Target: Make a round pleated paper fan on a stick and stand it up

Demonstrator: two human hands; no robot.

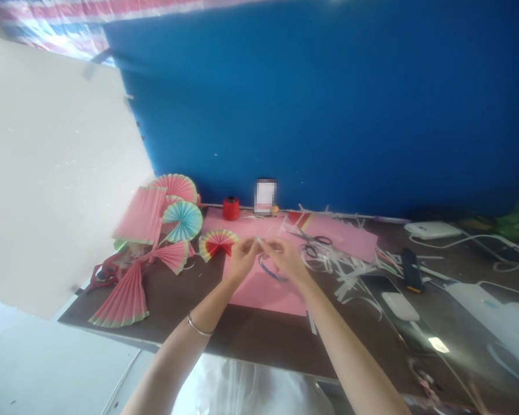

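My left hand (242,257) and my right hand (286,259) meet above the pink paper (263,300), fingertips pinched close together. Between them is a small white piece (259,240), perhaps a paper strip; its exact kind is too small to tell. Just below my right hand shows a bluish ring (271,272), partly hidden by the fingers. A small pleated paper fan (218,242) in red, yellow and green lies left of my left hand. Scissors (313,239) with dark handles rest to the right of my right hand, by white strips (350,275).
Pleated pink fans (120,300) and a blue rosette (182,221) are gathered at left. Behind stand a red thread spool (230,208) and a blurred-out card (265,197) near the blue wall (320,104). On the right lie a phone (384,291), a black-and-yellow cutter (412,271) and white cables (480,239).
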